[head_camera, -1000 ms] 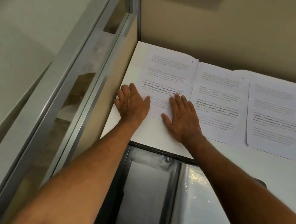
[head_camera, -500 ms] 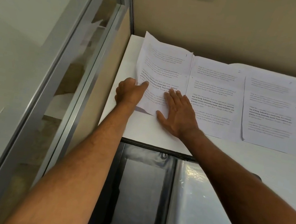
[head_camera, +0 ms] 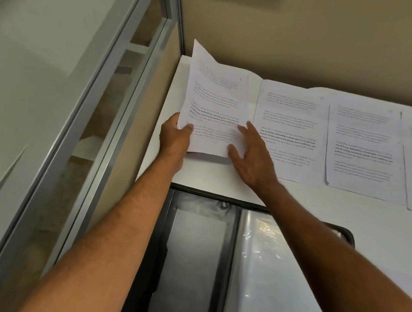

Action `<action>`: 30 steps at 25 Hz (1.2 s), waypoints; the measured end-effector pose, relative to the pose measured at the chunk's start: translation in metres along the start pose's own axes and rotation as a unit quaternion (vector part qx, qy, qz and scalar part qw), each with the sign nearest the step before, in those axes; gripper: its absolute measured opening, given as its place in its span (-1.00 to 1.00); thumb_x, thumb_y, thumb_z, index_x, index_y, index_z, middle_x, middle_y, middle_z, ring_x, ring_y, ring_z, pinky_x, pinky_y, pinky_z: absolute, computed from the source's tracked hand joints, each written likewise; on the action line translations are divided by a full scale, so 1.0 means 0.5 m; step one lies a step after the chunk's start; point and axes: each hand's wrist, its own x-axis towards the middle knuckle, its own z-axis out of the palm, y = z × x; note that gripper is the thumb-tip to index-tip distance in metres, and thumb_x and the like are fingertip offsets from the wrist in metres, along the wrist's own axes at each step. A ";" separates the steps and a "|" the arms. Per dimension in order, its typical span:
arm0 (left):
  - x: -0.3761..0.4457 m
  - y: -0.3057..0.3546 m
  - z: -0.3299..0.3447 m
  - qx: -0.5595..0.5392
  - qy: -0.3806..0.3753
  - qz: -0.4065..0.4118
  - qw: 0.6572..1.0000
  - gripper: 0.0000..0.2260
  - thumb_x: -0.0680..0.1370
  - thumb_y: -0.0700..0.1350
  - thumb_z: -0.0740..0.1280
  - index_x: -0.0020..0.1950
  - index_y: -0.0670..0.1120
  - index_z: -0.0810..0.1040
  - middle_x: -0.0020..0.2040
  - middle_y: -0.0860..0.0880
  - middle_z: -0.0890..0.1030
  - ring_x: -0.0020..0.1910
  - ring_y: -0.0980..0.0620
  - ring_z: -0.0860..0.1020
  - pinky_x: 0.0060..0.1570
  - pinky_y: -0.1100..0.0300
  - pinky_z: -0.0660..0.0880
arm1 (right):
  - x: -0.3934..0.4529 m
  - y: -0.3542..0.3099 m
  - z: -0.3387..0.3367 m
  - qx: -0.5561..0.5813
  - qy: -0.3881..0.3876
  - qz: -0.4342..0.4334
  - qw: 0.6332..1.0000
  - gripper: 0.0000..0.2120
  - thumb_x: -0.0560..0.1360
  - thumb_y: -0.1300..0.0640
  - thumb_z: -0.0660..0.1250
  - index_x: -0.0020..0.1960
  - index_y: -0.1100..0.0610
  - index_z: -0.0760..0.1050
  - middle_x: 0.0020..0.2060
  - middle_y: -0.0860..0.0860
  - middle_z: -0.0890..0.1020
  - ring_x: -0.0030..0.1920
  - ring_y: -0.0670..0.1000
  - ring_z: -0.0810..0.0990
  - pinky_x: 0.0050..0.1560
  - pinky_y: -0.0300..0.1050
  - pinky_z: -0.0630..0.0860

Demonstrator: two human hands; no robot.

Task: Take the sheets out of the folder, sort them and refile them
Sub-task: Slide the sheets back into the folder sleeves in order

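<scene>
The white worktop (head_camera: 204, 179) is the biggest thing here. It lies under both hands and runs off to the right of the fingers. A tan wall (head_camera: 319, 40) stands behind it, far past the fingertips, and a glass panel with a grey metal frame (head_camera: 117, 107) stands to the left of the left hand.

The open black folder (head_camera: 186, 258) lies on the worktop, nearer to the person than the fingers are, under both forearms. Its right half has a shiny clear sleeve (head_camera: 274, 282).

A row of printed sheets (head_camera: 363, 147) lies flat on the worktop to the right of the fingers. They sit side by side and their edges overlap a little.

One more printed sheet, the lifted sheet (head_camera: 214, 104), is up off the worktop. Its top corner sticks up toward the wall and its bottom edge hangs just above the worktop.

The left hand (head_camera: 174, 136) grips the lifted sheet at its lower left edge. The thumb is on the front and the other fingers are curled behind the paper.

The right hand (head_camera: 255, 154) is beside the lifted sheet's lower right part. Its fingers (head_camera: 251, 129) are straight and spread apart, with the tips touching the paper. Part of this hand rests over the next flat sheet.
</scene>
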 end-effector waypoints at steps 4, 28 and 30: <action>-0.087 -0.009 -0.022 -0.066 -0.005 -0.017 0.998 -0.77 0.66 -0.25 0.31 0.29 -0.10 0.61 0.17 -0.03 0.69 0.11 -0.03 0.66 0.06 0.00 0.67 | -0.055 -0.005 -0.043 0.192 0.068 0.104 0.974 -0.41 0.67 -0.06 0.32 0.62 0.07 0.25 0.61 0.03 0.30 0.57 0.04 0.31 0.58 0.01 0.26; -0.754 -0.132 0.107 -0.077 -0.161 -0.097 0.979 -0.87 0.63 -0.09 0.40 0.12 -0.10 0.64 -0.01 -0.06 0.76 0.00 -0.08 0.71 -0.18 0.05 0.68 | -0.675 0.167 -0.378 0.486 0.008 0.198 0.851 -0.68 0.53 0.14 0.53 0.26 0.09 0.62 0.08 0.01 0.76 0.03 0.04 0.77 -0.07 -0.08 0.69; -0.773 -0.136 0.110 -0.063 -0.164 -0.090 0.980 -0.85 0.63 -0.08 0.39 0.15 -0.11 0.64 0.02 -0.09 0.75 0.00 -0.11 0.72 -0.14 0.01 0.70 | -0.687 0.172 -0.396 0.480 0.015 0.190 0.856 -0.70 0.53 0.14 0.53 0.25 0.07 0.62 0.05 -0.01 0.77 -0.01 0.03 0.77 -0.12 -0.12 0.69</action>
